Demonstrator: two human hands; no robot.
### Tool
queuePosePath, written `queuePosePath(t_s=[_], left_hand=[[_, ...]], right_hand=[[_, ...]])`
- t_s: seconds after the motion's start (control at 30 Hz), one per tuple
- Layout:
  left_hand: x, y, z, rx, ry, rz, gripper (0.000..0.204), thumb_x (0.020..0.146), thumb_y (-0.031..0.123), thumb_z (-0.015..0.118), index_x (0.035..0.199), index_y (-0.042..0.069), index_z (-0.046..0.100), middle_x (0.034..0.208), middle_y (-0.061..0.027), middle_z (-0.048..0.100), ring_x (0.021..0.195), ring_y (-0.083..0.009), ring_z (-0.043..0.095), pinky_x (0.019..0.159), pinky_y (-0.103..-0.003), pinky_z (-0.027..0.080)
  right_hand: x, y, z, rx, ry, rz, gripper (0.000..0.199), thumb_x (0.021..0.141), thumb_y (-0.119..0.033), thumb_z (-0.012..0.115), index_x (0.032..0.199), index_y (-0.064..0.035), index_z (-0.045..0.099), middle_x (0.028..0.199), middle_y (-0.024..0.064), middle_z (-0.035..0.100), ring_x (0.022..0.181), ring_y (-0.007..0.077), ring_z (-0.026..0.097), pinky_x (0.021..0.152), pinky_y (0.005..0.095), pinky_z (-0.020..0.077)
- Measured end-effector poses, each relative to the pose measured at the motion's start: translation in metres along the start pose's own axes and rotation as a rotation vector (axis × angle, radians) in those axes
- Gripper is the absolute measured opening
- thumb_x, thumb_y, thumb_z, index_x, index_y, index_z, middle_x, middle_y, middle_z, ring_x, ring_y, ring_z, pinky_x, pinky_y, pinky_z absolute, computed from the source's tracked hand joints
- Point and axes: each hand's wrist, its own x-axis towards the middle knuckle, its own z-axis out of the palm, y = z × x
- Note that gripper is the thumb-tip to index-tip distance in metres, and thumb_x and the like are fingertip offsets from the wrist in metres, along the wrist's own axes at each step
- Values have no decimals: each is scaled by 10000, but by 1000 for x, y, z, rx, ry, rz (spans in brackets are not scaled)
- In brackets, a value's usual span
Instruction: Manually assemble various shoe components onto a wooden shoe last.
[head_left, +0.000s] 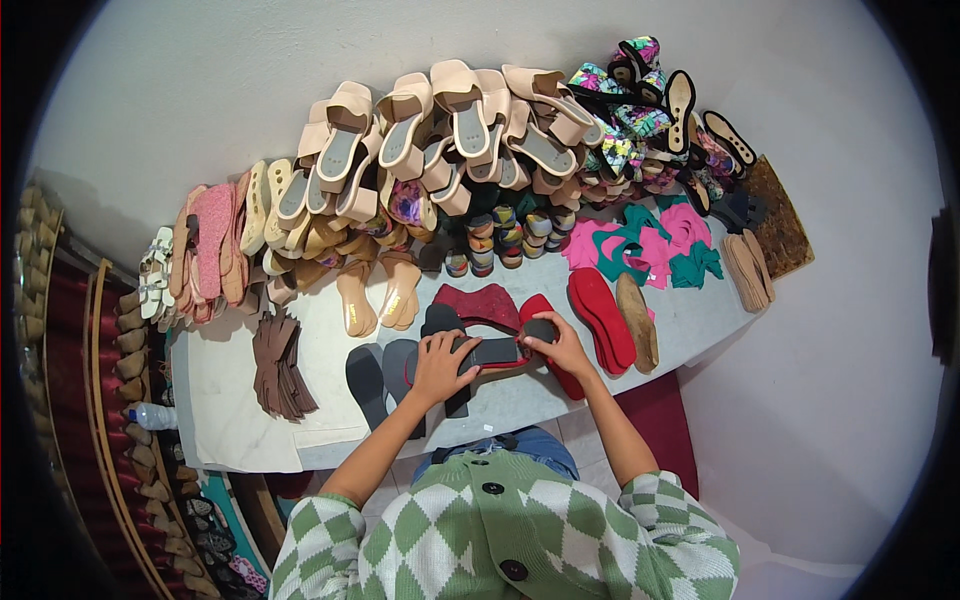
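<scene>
A dark grey shoe sole (pixel 495 352) with a red edge lies crosswise in front of me. My left hand (pixel 441 367) grips its left end, fingers over the top and thumb at the near side. My right hand (pixel 562 347) is closed around a dark rounded end piece (pixel 541 330) at the sole's right; whether the two are joined I cannot tell. Beneath this hand lies a red insole (pixel 566 382), partly hidden. Dark grey soles (pixel 370 385) lie left of my left hand. Just beyond, a dark red shoe upper (pixel 478 303) rests on the table.
A stack of red insoles (pixel 602 325) and a tan sole (pixel 637 325) lie to the right. Brown cut pieces (pixel 283 368) are at left. Beige heeled sandals (pixel 460 110) pile up along the wall, with pink and green scraps (pixel 660 245) at right. The white table (pixel 240 425) ends near my waist.
</scene>
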Motion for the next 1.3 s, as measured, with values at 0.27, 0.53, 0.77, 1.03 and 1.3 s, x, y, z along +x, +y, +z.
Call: queuePosePath(t_s=[0.27,0.53,0.77,1.03,1.3], left_hand=[[-1,-2,1,-2,-3,9,494,744,398,563,1198,210,502,1122,-75,460,1061,-241,416,894,-417,271],[1,-2,-1,0,-15,35,486,750,396,563,1190,197,513,1130,-83,460,1087,-249,405,922,-424,256],[4,-6,2,-15,-2,60,484,753,387,562,1186,174,521,1134,-84,464,1093,-255,402,932,-416,253],[7,-7,2,5,-2,64,483,747,393,570,1178,177,529,1125,-76,473,1088,-251,405,924,-415,265],[7,-8,3,-23,12,71,486,732,391,587,1155,158,537,1125,-77,479,1087,-259,405,924,-412,268]], right_hand=[[-9,3,14,-516,-2,-245,605,575,-233,787,1086,-56,517,1025,134,535,1030,291,498,873,371,387],[-13,-8,-5,-373,-192,-137,629,605,-13,718,1195,-67,509,1063,98,548,946,214,557,778,291,465],[-14,-8,-2,-403,-193,-178,642,589,-34,739,1190,-52,512,1054,134,564,955,249,562,817,307,446],[-6,-5,-7,-521,-229,-301,663,609,-73,742,1219,-53,483,1097,171,559,1005,295,549,874,335,420],[-6,-5,-5,-510,-219,-288,645,625,-80,731,1216,-48,476,1088,162,553,993,305,546,861,341,424]])
